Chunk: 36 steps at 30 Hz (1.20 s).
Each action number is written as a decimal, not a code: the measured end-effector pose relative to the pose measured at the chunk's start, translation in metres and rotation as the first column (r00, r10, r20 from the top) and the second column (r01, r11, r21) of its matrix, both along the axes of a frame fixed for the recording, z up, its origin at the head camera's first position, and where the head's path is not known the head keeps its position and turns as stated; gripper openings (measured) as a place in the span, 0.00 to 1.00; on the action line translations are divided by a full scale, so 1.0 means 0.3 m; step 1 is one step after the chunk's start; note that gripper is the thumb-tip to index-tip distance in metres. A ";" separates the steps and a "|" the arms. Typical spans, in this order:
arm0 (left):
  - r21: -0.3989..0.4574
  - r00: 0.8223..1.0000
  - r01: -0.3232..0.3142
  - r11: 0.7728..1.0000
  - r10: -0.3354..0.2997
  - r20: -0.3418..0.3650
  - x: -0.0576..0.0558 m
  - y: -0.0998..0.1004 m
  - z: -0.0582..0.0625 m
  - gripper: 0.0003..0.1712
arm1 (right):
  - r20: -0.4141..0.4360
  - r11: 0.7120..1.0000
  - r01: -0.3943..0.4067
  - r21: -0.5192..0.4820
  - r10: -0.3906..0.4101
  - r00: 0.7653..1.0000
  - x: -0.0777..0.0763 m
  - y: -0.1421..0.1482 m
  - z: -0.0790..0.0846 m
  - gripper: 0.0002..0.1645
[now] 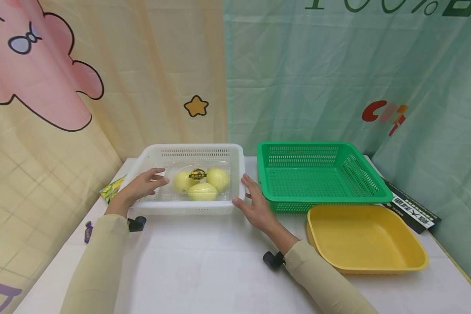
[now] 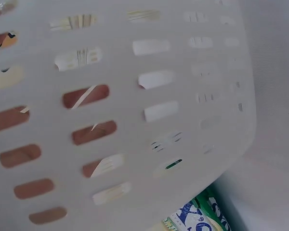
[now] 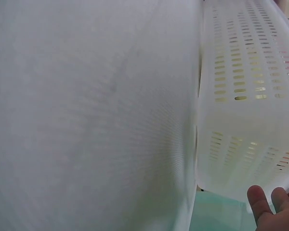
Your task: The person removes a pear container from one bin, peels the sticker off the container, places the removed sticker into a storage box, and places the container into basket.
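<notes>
A white perforated basket [image 1: 186, 208] stands at the back of the table. In it lies a clear plastic box [image 1: 170, 192] with a black and gold label [image 1: 198, 174] and three round yellow-green fruits [image 1: 202, 192] inside. My left hand [image 1: 142, 186] reaches over the basket's left side, fingers loosely bent beside the box and holding nothing. Reddish patches show through the basket's slots in the left wrist view. My right hand [image 1: 256, 209] is at the basket's right end, thumb and fingers spread against its outer side. Its fingertips [image 3: 256, 194] show by the wall in the right wrist view.
A green perforated basket [image 1: 322, 200] stands close to the right of my right hand. In front of it is a yellow basin [image 1: 365, 235]. A purple-wrapped candy [image 1: 88, 232] and a yellow-green packet [image 1: 111, 189] lie on the left; a black printed card [image 1: 410, 209] lies at the right edge.
</notes>
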<state>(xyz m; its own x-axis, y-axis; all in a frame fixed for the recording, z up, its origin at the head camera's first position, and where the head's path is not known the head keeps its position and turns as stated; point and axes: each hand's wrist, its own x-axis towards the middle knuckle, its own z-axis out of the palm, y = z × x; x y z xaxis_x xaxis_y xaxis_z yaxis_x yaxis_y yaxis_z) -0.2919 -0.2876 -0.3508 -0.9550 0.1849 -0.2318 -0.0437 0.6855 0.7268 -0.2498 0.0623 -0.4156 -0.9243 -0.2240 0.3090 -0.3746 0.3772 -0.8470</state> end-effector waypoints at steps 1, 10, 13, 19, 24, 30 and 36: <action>0.002 1.000 0.006 1.000 -0.006 0.003 0.000 -0.001 0.000 0.46 | 0.000 1.000 0.000 0.001 0.000 1.000 0.000 0.000 0.000 0.43; 0.025 0.997 0.055 0.998 -0.056 0.062 -0.008 0.003 -0.002 0.50 | -0.013 1.000 0.005 0.002 -0.004 1.000 0.001 0.000 0.000 0.43; 0.035 0.992 0.080 0.996 -0.083 0.094 -0.014 0.005 -0.004 0.52 | -0.015 1.000 0.008 0.010 -0.008 1.000 0.002 0.000 -0.003 0.43; 0.030 0.985 0.105 0.994 -0.108 0.132 -0.028 0.012 -0.009 0.52 | -0.015 1.000 0.017 0.012 -0.017 1.000 0.001 0.003 -0.007 0.44; 0.022 0.984 0.115 0.993 -0.117 0.138 -0.029 0.016 -0.012 0.52 | -0.008 1.000 0.024 0.019 -0.023 1.000 0.001 0.004 -0.009 0.43; 0.011 0.988 0.115 0.993 -0.116 0.105 -0.026 0.015 -0.017 0.53 | 0.000 1.000 0.022 0.022 -0.022 1.000 0.001 0.001 -0.009 0.43; -0.010 0.993 0.105 0.994 -0.104 0.048 -0.012 0.014 -0.010 0.53 | -0.009 0.999 0.022 0.025 -0.021 1.000 0.002 -0.003 -0.006 0.43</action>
<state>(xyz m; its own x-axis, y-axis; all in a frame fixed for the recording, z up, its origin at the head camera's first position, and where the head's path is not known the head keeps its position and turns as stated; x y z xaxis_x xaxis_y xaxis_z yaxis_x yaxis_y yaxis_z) -0.2955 -0.2834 -0.3539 -0.9185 0.2801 -0.2792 -0.0055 0.6968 0.7172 -0.2491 0.0614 -0.4175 -0.9262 -0.2119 0.3117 -0.3736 0.4064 -0.8338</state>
